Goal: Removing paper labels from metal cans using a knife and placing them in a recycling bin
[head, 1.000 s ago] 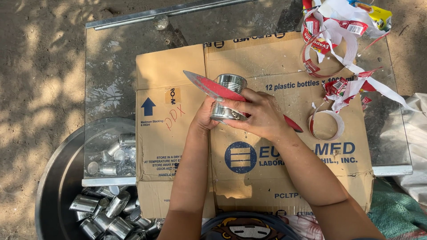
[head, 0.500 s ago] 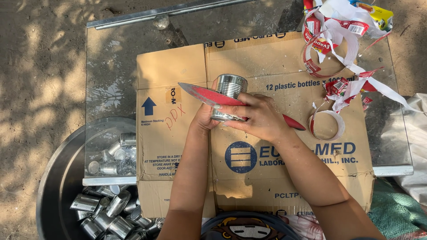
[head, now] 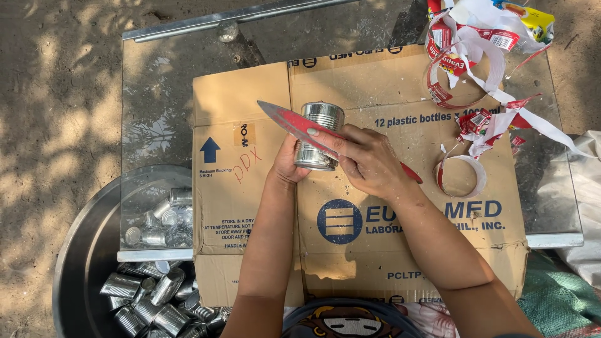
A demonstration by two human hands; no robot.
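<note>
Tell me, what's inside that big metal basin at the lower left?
The metal basin holds a heap of bare silver cans. The glass tabletop overlaps its upper part; cans show through it. The basin's bottom is covered.

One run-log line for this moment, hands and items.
left hand grips bare silver tin can | right hand lays red-bladed knife across it | over flattened brown cardboard box

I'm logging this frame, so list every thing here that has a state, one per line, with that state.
Tin can: label off, bare metal, lying tilted, held over the cardboard.
Knife: red blade laid against the can.
Left hand: closed on the can.
Right hand: closed on the knife, forefinger along the blade.
Cardboard box: flattened on the glass table.
Paper labels: peeled, in curled strips.
Metal basin: holding bare cans.
</note>
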